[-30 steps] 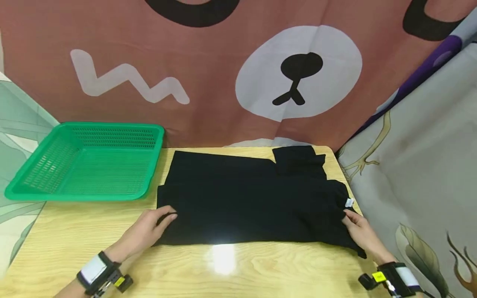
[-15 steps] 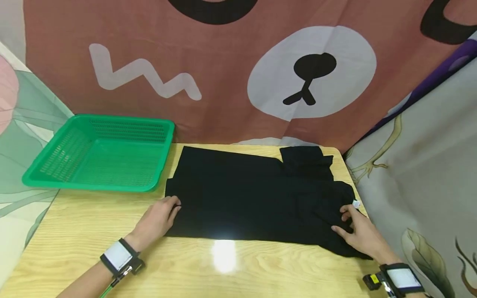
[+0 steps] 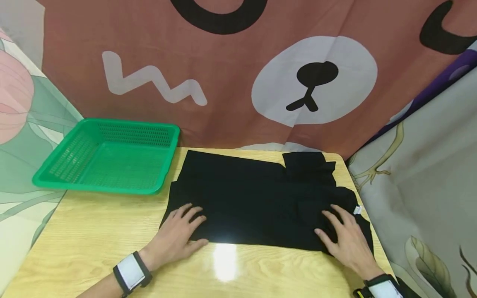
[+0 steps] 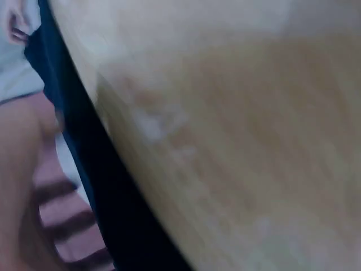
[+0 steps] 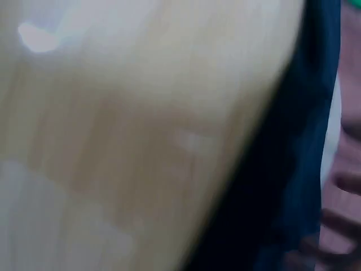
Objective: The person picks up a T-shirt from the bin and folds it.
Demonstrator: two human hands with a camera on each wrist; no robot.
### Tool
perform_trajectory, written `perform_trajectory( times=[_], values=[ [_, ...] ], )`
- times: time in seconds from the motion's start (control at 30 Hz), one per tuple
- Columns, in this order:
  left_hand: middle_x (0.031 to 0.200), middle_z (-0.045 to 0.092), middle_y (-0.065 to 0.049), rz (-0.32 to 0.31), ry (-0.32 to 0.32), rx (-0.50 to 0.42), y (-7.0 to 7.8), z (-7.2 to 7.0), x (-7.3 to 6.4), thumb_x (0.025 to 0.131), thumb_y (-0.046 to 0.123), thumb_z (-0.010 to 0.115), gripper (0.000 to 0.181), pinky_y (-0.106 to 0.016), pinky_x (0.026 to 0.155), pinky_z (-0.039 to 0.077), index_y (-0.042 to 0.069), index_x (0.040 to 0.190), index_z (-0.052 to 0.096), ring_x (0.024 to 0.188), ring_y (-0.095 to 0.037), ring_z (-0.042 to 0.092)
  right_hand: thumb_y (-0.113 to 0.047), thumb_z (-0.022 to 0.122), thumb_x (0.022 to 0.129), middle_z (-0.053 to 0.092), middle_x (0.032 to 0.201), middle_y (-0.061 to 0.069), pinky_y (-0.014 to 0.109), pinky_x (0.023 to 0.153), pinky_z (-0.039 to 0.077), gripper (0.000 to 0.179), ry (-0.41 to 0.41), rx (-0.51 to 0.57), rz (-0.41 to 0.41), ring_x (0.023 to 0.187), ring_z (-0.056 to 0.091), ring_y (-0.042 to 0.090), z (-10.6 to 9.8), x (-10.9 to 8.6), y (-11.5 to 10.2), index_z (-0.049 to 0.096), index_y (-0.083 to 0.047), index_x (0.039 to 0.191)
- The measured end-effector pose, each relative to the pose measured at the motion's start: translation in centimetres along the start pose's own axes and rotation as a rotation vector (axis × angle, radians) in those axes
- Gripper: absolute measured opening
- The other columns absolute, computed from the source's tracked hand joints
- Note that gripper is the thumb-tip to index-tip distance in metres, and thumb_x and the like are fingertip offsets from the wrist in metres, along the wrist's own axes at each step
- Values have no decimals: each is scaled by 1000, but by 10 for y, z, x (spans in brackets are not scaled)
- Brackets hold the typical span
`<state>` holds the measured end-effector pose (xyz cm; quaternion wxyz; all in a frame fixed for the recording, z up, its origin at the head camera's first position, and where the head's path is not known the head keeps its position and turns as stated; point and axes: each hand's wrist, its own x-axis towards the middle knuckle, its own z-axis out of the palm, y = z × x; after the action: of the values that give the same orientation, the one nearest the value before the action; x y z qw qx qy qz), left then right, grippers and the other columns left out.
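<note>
A black garment (image 3: 246, 207) lies folded lengthwise on the wooden table (image 3: 93, 231), a small white tag (image 3: 357, 210) at its right end. The folded part at the back right (image 3: 307, 165) looks like a sleeve. My left hand (image 3: 179, 234) is spread over the garment's front left corner, fingers apart. Over the right end, close to the tag, my right hand (image 3: 344, 240) is likewise spread. Neither hand grips the cloth. In the left wrist view the hand (image 4: 22, 169) is blurred beside the dark cloth (image 4: 96, 152); the right wrist view shows blurred fingers (image 5: 338, 226) near the cloth (image 5: 282, 169).
A green plastic basket (image 3: 123, 165) with perforated sides stands at the back left of the table. A brown printed curtain (image 3: 223, 124) hangs right behind the table, and a pale patterned cloth (image 3: 425, 186) hangs along the right edge.
Both hands have let go of the garment's ends and moved inward over it, fingers now spread. The front edge lies flatter at the right. The head view has shifted slightly left.
</note>
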<state>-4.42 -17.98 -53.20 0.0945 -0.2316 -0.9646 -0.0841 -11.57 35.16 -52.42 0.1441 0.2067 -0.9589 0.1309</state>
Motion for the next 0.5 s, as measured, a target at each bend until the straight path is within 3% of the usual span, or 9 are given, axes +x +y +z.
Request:
perform_trajectory(
  times=[0.1, 0.17, 0.23, 0.3, 0.37, 0.5],
  values=[
    [125, 73, -5, 155, -35, 40, 7, -3, -3, 91, 40, 84, 36, -42, 84, 62, 15, 116, 76, 111, -27, 68, -54, 86, 85, 48, 153, 18, 72, 100, 41, 65, -160, 57, -37, 138, 44, 49, 6, -6, -15, 67, -17, 135],
    [112, 75, -4, 244, -14, 92, 9, -6, -5, 87, 22, 87, 23, -36, 70, 62, 13, 105, 75, 95, -23, 69, -54, 89, 79, 54, 143, 11, 61, 95, 44, 60, -193, 50, -123, 130, 50, 38, 3, -12, -19, 69, -22, 127],
    [100, 74, -4, 292, 10, 115, 10, -8, -8, 82, 7, 85, 20, -32, 60, 58, 12, 97, 72, 83, -19, 67, -39, 92, 74, 59, 123, 0, 46, 89, 46, 46, -198, 43, -222, 112, 53, 22, -4, -18, -19, 70, -25, 111],
    [88, 70, -1, 288, 32, 85, 10, -11, -11, 79, 4, 84, 21, -29, 56, 54, 13, 89, 69, 73, -16, 63, -22, 89, 70, 57, 105, -10, 32, 74, 43, 36, -215, 15, -319, 92, 48, 9, -11, -20, -19, 68, -26, 99],
    [77, 60, 5, 257, 37, 1, 10, -16, -14, 78, 2, 81, 24, -25, 53, 46, 15, 82, 62, 65, -9, 54, -9, 83, 67, 52, 92, -17, 23, 63, 39, 35, -245, 18, -362, 79, 41, 1, -19, -20, -19, 64, -27, 91],
    [72, 34, 18, 224, 15, -214, 16, -35, -22, 68, 1, 70, 35, -13, 53, 25, 24, 74, 45, 61, 3, 30, 4, 74, 63, 44, 81, -22, 19, 58, 35, 43, -369, 242, -300, 69, 37, -6, -37, -20, -25, 58, -31, 83]
  ],
)
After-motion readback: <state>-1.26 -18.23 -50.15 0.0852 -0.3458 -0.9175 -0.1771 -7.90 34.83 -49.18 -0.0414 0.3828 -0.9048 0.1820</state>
